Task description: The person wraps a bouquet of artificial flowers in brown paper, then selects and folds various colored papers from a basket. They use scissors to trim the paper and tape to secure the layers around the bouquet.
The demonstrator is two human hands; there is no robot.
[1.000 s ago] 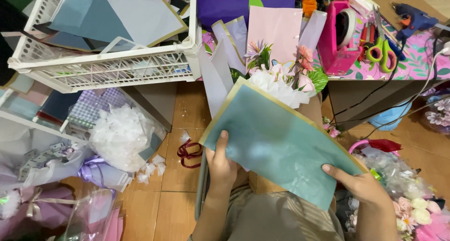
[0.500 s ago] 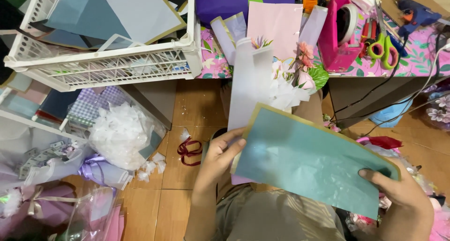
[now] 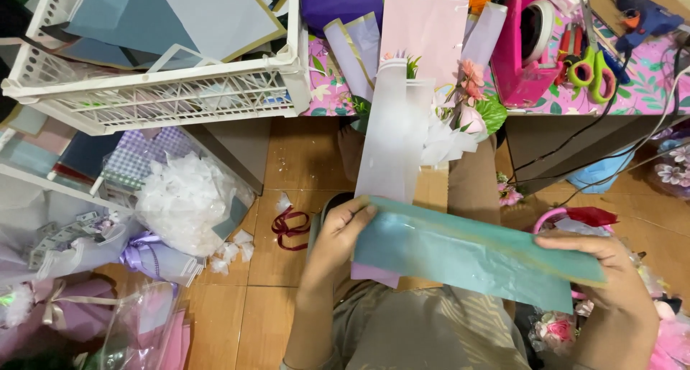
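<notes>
I hold a teal sheet of wrapping paper [image 3: 467, 251] with a gold edge, tilted nearly flat across my lap. My left hand [image 3: 338, 233] grips its left end, thumb on top. My right hand [image 3: 600, 258] pinches its right end. Behind the sheet lies a flower bouquet [image 3: 431, 118] wrapped in pale lilac and white paper, with pink blooms and green leaves showing at its top. A lilac strip [image 3: 374, 274] sticks out under the teal sheet by my left hand.
A white plastic crate [image 3: 165, 97] holds more paper sheets at upper left. On the floral-covered table [image 3: 647, 89] stand a pink tape dispenser [image 3: 528, 46], green scissors [image 3: 593, 68] and a blue glue gun [image 3: 640, 14]. White tissue [image 3: 187, 201], a dark red ribbon [image 3: 287, 226] and wrapped bouquets lie on the wooden floor.
The teal sheet has tipped from facing me to almost edge-on and dropped lower, uncovering the bouquet behind it. Both hands kept their hold and shifted right with it.
</notes>
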